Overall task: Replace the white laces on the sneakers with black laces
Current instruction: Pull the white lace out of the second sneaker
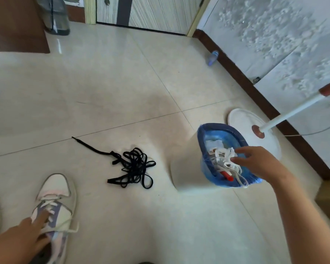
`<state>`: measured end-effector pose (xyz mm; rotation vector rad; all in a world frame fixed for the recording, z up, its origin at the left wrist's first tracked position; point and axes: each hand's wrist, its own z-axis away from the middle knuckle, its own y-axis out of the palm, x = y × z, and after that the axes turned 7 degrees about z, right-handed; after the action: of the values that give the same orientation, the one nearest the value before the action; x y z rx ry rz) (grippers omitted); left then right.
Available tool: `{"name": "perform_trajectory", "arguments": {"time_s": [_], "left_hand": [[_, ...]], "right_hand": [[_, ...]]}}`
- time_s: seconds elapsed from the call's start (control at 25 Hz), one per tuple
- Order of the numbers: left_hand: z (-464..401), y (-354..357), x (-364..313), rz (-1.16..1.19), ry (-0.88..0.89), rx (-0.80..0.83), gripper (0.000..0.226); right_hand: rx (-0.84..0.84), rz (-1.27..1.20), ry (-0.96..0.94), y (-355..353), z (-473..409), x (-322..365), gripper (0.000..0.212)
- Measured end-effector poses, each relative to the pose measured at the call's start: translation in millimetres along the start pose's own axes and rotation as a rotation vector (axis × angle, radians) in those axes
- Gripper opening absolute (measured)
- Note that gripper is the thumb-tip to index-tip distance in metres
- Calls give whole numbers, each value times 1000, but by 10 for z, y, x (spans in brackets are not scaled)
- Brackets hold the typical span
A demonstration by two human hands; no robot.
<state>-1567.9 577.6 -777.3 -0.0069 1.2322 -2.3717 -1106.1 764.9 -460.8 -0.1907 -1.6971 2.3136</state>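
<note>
head view: we look down at a pale tiled floor (pixel 122 82); our right hand (pixel 255 161) reaches over the mouth of a white bin (pixel 187 168) lined with a blue bag (pixel 204 166); its fingers are spread and fairly straight, curled round nothing, the fingertips (pixel 234 159) just over or touching a bundle of white laces (pixel 225 159) lying inside the bin; we cannot tell whether they actually touch; one loop of that lace hangs over the near rim; a small red object (pixel 227 176) lies in the bin beside the laces; our left hand (pixel 25 233) is at the lower left, resting on a white and lilac sneaker (pixel 55 202); its extended fingers press on the laced front of the shoe, where a white lace still runs through the eyelets and a loose end trails to the right; the lower fingers appear to wrap the shoe's opening, though blur hides how firmly; the black laces (pixel 133 166) lie in a tangled heap on the floor between the sneaker and the bin, apart from both, one end stretched out to the upper left; behind the bin stands the round white base of a fan (pixel 242 119), its pole slanting up to the right; a small blue bottle (pixel 212 57) lies by the dark skirting; a closed door (pixel 151 10) is at the top
</note>
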Motion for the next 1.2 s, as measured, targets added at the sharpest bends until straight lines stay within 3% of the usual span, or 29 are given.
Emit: {"name": "perform_trajectory", "arguments": {"time_s": [0.08,0.16,0.24,0.4,0.6,0.84,1.04,1.12,1.2], "left_hand": [[72,-146,26,79,-17,88,70],[224,-316,-27,150,28,122,50],[469,-506,-189,240,39,172,28],[647,-536,-418,585,-27,97,30],[659,-543,-590,509,-4,-47,35],[682,-571,-543,563,27,-119,34],[693,-664,-496,776,109,-136,27],[724,-731,-536,872,145,-196,24],[751,-779,-538,964,146,-302,21]], "right_hand": [[-129,-147,-81,-81,104,204,29],[-136,-363,-227,-11,229,574,24],[29,-464,-402,274,372,1034,20],[428,-137,-616,1335,650,1837,20],[694,-10,-681,2383,944,2037,40],[422,196,-1004,2530,925,2278,35],[514,228,-1191,2474,814,2478,30],[523,319,-1218,2521,822,2546,29],[522,251,-1214,2535,834,2550,27]]}}
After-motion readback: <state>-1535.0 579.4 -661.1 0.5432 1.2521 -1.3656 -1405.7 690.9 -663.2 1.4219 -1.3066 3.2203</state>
